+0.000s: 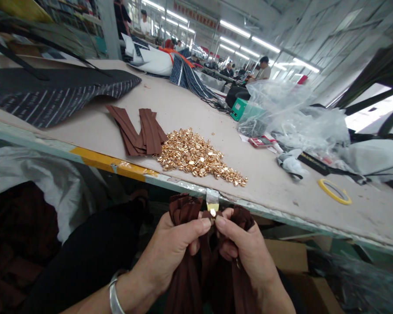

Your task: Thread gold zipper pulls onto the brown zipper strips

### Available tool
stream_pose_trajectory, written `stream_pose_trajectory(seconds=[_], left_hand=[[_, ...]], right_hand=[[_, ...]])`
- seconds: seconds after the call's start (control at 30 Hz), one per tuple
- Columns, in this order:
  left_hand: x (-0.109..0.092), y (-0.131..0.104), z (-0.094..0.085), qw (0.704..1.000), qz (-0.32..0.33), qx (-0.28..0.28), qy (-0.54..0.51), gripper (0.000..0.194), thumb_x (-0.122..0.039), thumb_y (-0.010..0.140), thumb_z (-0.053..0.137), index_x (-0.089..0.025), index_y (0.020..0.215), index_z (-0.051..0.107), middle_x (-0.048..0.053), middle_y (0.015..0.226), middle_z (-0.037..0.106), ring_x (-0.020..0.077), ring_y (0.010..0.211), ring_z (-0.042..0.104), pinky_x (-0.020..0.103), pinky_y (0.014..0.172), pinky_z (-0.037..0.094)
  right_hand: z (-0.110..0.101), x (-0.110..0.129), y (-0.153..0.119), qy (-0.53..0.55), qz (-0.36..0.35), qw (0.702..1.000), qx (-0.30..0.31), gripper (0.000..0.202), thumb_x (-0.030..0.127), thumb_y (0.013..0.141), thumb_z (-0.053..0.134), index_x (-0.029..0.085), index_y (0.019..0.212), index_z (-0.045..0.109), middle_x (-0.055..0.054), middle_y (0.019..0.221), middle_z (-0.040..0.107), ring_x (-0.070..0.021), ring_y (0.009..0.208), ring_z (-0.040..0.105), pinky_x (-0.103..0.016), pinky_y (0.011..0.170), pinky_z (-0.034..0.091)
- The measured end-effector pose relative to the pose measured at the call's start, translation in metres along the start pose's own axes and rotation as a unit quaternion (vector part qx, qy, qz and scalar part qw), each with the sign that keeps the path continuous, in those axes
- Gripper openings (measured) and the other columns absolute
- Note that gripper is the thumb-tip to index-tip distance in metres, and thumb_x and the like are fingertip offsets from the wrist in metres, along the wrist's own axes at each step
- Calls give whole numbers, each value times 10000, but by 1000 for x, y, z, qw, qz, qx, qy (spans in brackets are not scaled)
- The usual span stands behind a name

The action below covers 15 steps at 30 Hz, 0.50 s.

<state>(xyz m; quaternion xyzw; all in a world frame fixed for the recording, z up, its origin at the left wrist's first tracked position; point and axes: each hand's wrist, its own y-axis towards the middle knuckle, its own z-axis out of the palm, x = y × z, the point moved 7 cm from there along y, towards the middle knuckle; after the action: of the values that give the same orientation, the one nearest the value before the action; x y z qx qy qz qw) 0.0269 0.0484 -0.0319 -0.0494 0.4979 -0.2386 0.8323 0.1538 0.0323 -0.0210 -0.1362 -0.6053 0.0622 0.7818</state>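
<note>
My left hand (175,237) and my right hand (240,240) meet just below the table edge, both closed on brown zipper tapes (186,283). A small gold zipper slider (212,212) shines between the two thumb tips, where the tape ends come together. Bunched tape ends stick up behind each hand, and the long strips hang down below. Which fingers touch the slider underneath is hidden. On the table in front lies a pile of gold zipper sliders (196,157). Left of the pile, touching it, rest more brown zipper tapes (134,135).
Dark striped fabric (68,96) covers the table's left. Clear plastic bags (298,113), a green box (238,109) and a yellow tape roll (334,192) lie to the right. A cardboard box (288,257) stands under the table. Other people (263,69) are farther back.
</note>
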Motion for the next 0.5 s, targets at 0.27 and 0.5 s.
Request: stream_pose_trajectory(seconds=[0.27,0.5], left_hand=[[-5,-2,4,999,29,-1,-22,230,-261,714,737,-165,585,572,-67,474,462,64,462,374,190,469,295],[-14,-2,10,998,61,-1,-15,283,-235,731,729,-166,518,556,-67,457,474,62,453,382,175,451,311]], right_hand=[[0,0,1,-9,6,1000,-7,326,383,727,782,169,679,541,101,457,439,-3,317,292,-132,327,229],[2,6,6,-3,2,1000,10,331,355,699,801,165,647,536,100,454,433,-1,322,296,-125,327,230]])
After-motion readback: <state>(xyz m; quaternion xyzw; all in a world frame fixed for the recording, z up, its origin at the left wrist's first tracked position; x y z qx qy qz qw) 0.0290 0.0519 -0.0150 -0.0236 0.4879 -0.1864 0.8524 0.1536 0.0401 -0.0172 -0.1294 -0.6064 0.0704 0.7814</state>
